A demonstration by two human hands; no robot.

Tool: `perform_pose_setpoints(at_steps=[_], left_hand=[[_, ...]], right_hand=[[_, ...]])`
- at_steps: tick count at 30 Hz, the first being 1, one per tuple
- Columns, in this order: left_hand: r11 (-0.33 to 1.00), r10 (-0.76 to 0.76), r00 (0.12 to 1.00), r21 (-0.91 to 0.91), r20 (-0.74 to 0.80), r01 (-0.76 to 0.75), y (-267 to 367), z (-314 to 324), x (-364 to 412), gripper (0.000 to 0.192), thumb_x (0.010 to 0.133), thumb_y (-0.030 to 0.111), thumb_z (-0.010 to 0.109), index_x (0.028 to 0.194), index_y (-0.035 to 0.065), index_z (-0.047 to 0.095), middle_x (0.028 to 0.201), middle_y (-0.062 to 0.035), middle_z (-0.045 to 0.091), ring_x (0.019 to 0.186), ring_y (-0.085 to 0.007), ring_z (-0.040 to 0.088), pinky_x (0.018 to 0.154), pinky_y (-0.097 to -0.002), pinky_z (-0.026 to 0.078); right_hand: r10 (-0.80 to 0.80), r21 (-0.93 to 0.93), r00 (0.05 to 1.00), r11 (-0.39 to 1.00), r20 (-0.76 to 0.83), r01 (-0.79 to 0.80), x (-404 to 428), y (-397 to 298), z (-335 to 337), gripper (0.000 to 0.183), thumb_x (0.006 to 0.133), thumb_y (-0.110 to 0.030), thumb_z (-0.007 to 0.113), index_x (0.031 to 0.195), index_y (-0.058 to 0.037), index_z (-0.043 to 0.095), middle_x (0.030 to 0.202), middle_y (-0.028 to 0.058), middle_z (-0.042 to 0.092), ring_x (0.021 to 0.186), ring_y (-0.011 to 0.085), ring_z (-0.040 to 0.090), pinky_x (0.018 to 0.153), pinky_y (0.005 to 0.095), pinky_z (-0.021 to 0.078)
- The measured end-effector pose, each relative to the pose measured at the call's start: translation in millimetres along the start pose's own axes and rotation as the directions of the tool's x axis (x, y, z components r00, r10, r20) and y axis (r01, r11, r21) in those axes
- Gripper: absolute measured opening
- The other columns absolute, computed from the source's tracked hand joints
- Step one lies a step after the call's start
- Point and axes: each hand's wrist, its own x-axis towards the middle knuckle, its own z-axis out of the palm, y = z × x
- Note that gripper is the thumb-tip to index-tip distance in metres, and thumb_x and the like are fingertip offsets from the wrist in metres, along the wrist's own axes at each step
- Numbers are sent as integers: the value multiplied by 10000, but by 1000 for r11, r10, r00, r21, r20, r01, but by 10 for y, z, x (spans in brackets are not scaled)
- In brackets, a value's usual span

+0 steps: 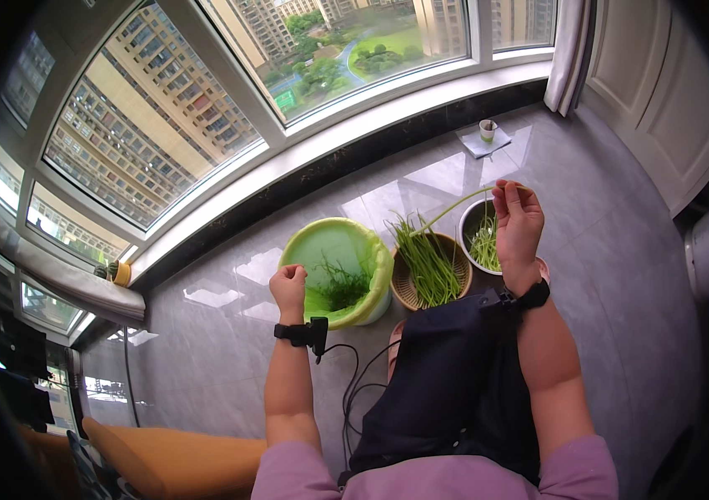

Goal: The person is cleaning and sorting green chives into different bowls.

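My right hand [520, 219] pinches one end of a long green stem [457, 205] between thumb and fingers. The stem arches left and droops over a brown woven-look basket [404, 290] filled with long green garlic-scape-like stems [432, 265]. My left hand [288, 290] is curled with fingertips together at the left rim of a green bin [381, 284] with a yellow-green bag liner; whether something small is in it I cannot tell. Thin green scraps [342, 281] lie inside the bin. Beyond my right wrist, a white bowl [464, 219] contains short cut green pieces [485, 244], partly hidden by the hand.
A small paper cup [487, 129] stands on a white sheet [476, 148] on the grey tiled floor [585, 275]. Black cables [349, 387] run between my left wrist strap and my legs. An orange-brown seat [179, 459] is at lower left. Windows [342, 62] line the far side.
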Motion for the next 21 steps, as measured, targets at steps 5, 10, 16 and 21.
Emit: perform_pose_setpoints(at_steps=[5,10,16,21], left_hand=[[785,-37,956,600,292,-153,40,78,-160,104,654,116,595,695,24,623,635,-109,603,602,-231,584,572,-322,457],[651,358,854,555,377,-518,150,201,-238,154,651,25,514,745,55,631,714,-126,606,664,-278,577,614,-354,456],[966,227,787,-28,574,-258,1134,736,-555,205,813,106,505,965,-9,578,798,-138,614,708,-173,592,638,-247,454],[957,253,511,-135,822,-256,1693,1163,-891,230,837,93,481,1032,-20,526,827,-74,615,730,-112,564,670,-240,446]], right_hand=[[19,28,999,999,-27,-18,8,-3,-62,77,803,-85,557,843,-26,529,852,77,592,733,119,577,676,188,471],[39,16,999,999,18,-40,-28,0,-24,68,803,-77,554,845,-26,541,856,78,590,735,116,573,671,191,473],[12,-72,999,997,53,-8,-67,2,23,82,792,-84,572,824,-15,542,824,82,597,698,123,579,664,212,463],[7,-130,998,991,67,2,-57,-49,-5,88,790,-93,578,803,-13,544,794,79,600,681,122,578,651,208,455]])
